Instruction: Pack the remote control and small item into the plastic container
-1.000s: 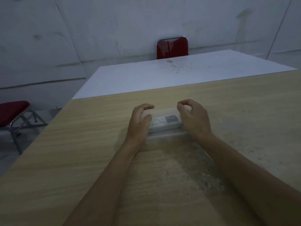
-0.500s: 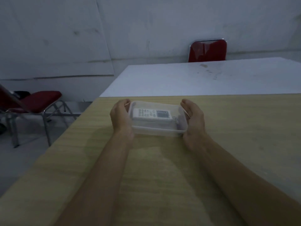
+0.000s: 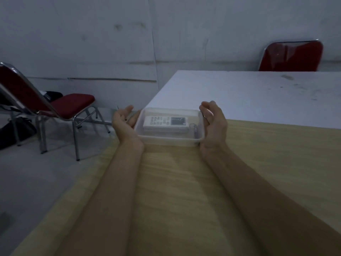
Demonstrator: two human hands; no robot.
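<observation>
Container (image 3: 167, 140) with remote (image 3: 166, 122) and small item (image 3: 193, 126) inside, at the bench (image 3: 184, 182) far edge; long axis runs left to right; left hand (image 3: 124, 121) and right hand (image 3: 212, 124) flank its short ends, each grip wide, palms inward, equally near.

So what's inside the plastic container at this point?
The plastic container holds the remote control, lying flat with its buttons facing up, and a small ring-shaped item at its right end. Anything under the remote is hidden, and the item is too dim to identify.

bare forearms, left hand (image 3: 124, 121) and right hand (image 3: 214, 124), no sleeves.
</observation>
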